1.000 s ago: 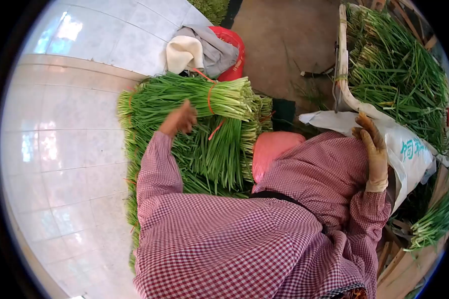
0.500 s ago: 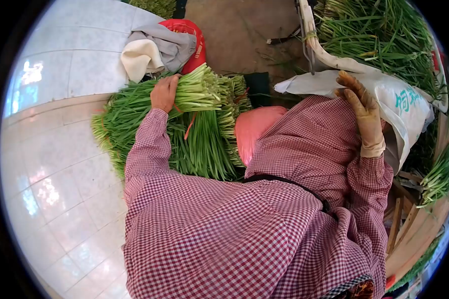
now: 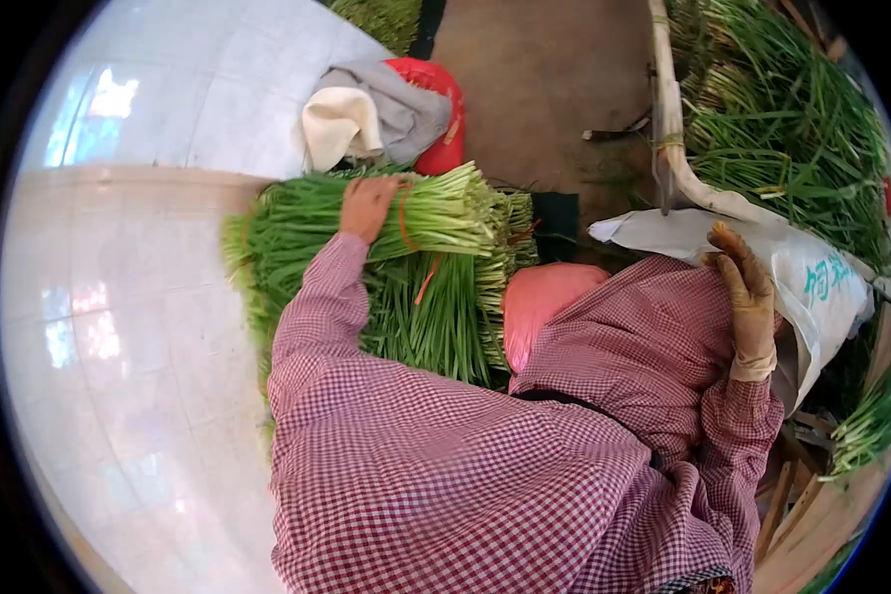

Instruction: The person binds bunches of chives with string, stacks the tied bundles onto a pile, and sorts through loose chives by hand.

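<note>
Left grip (image 3: 366, 206), bare, sits on the top side of the banded green bundle (image 3: 455, 212), just leafward of its orange band (image 3: 404, 220). Fingers lie across the stalks; underside hidden, so can't tell if it's clenched round them or only pressing. Right grip (image 3: 747, 297), gloved, is released: fingers raised, nothing in it, near the white printed sack (image 3: 812, 282).

Bundle location: on top of the green pile (image 3: 431, 327), next to the white tiled surface (image 3: 148, 327), just below the cream cloth (image 3: 342, 124) and grey cloth (image 3: 411, 111) in view. Pink covering (image 3: 552, 302) is nearby, lower right of the stem ends.

Handling, as a judgement: spread fingers wide, palm close to the band where stalks are tight, so the bundle moves as one. Light, even pressure; squeezing hard on the leafy part would likely bruise it. Don't drag on the band, it could slide off. Leaf side probably flops if lifted from the stem end alone, so the second grip under the leaves would help.

Orientation: pale cut stem ends point right in view, leafy end points left. Long axis runs roughly left-right, near level, lying flat. Leaves just under it hang down the view, crosswise to it.
</note>
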`<state>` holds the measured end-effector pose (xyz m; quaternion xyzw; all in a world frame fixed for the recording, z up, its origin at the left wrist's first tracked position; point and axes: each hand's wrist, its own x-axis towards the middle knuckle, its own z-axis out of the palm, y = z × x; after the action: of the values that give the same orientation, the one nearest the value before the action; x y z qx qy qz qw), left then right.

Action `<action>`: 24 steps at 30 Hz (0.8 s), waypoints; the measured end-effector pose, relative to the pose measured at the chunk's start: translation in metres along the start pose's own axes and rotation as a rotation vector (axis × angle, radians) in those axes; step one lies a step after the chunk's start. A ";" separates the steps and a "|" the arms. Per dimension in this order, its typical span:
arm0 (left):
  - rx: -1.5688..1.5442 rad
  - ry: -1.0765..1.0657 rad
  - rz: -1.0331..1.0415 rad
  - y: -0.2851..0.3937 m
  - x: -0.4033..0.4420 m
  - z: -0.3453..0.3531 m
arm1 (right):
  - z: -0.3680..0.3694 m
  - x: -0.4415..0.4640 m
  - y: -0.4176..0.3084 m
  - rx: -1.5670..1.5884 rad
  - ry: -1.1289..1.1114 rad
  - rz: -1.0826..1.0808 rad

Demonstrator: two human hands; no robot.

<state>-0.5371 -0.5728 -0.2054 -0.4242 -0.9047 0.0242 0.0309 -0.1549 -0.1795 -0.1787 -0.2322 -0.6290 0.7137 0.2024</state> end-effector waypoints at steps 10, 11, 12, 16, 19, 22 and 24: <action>-0.181 -0.157 -0.262 -0.078 -0.022 0.028 | -0.007 0.000 -0.007 -0.090 -0.054 -0.094; -0.156 -0.239 -0.264 -0.071 -0.011 0.010 | -0.009 -0.002 -0.011 -0.096 -0.072 -0.114; -0.110 -0.205 -0.264 -0.053 0.005 -0.011 | -0.013 -0.003 -0.011 -0.176 -0.087 -0.186; -0.441 0.056 -0.027 -0.011 0.075 -0.020 | -0.016 -0.025 -0.022 0.260 -0.236 -0.083; -0.790 0.087 0.192 0.130 0.136 -0.047 | -0.033 -0.057 -0.044 -0.020 -0.099 -0.188; -0.947 -0.079 0.464 0.278 0.168 -0.092 | -0.053 -0.084 -0.046 -0.060 0.029 -0.168; -1.073 -0.217 0.660 0.387 0.159 -0.132 | -0.064 -0.110 -0.043 -0.066 0.146 -0.166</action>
<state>-0.3319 -0.2009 -0.0957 -0.6320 -0.6109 -0.3810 -0.2866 -0.0282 -0.1871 -0.1336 -0.2371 -0.6529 0.6546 0.2985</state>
